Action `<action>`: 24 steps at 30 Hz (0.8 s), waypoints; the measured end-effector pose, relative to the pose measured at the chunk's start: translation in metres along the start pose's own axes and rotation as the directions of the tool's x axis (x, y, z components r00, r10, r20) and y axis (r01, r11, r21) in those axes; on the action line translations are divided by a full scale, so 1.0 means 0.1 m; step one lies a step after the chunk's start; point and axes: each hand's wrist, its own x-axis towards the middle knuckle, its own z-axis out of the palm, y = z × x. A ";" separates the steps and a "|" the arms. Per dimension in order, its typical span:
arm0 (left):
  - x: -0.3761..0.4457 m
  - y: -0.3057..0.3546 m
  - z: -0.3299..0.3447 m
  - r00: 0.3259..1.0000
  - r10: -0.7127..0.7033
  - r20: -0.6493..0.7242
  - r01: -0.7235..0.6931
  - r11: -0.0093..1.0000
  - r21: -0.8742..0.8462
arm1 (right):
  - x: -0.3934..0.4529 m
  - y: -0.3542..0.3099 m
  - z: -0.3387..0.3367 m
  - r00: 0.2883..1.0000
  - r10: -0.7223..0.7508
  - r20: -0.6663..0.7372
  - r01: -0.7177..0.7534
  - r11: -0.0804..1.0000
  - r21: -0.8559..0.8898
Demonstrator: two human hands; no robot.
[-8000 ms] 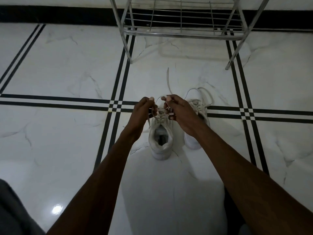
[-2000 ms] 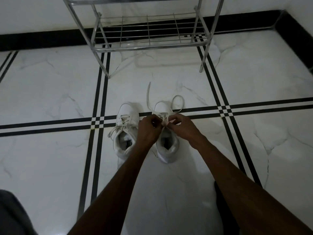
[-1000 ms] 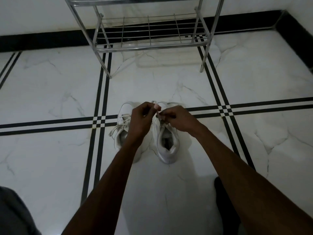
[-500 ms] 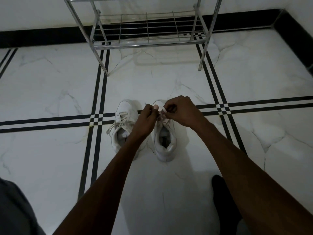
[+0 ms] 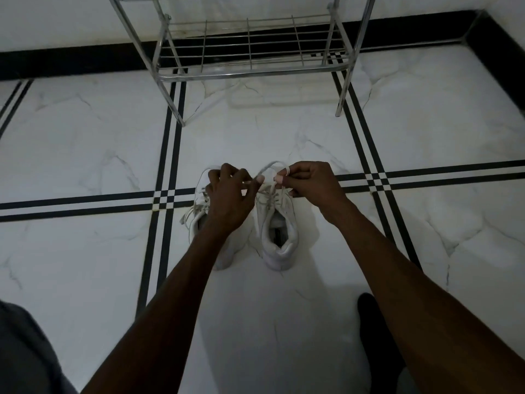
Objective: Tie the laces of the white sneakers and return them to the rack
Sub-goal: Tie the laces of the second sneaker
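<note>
We counted two white sneakers mid-frame on the marble floor (image 5: pixel 85 155), heels toward us, and one metal rack (image 5: pixel 250 71) at the top, its bottom shelf bare. The right sneaker (image 5: pixel 279 231) looked plain white with its tongue open (laces loose over the eyelets). Our left hand (image 5: pixel 230 200) pinched one lace end, and our right hand (image 5: pixel 309 180) pinched a lace loop (image 5: pixel 270 166) above the toe. The left sneaker (image 5: pixel 199 220) sat half hidden behind our left wrist.

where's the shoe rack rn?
In the head view the metal shoe rack stands top centre against the wall, beyond the two white sneakers on the marble floor; its bottom shelf is bare.
</note>
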 end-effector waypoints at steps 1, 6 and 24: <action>-0.02 0.05 -0.07 0.999 -0.037 -0.017 0.035 0.994 -0.101 | 0.00 0.00 -0.01 1.000 0.020 -0.005 -0.020 1.000 0.018; 0.06 -0.03 -0.37 0.975 -0.219 -0.027 0.165 0.806 -0.569 | 0.00 0.04 -0.04 0.997 0.077 0.009 -0.078 0.994 0.079; 0.01 0.02 0.17 0.966 0.214 0.146 -0.193 0.971 -0.143 | -0.03 0.00 0.04 0.995 0.099 0.013 -0.100 0.992 0.081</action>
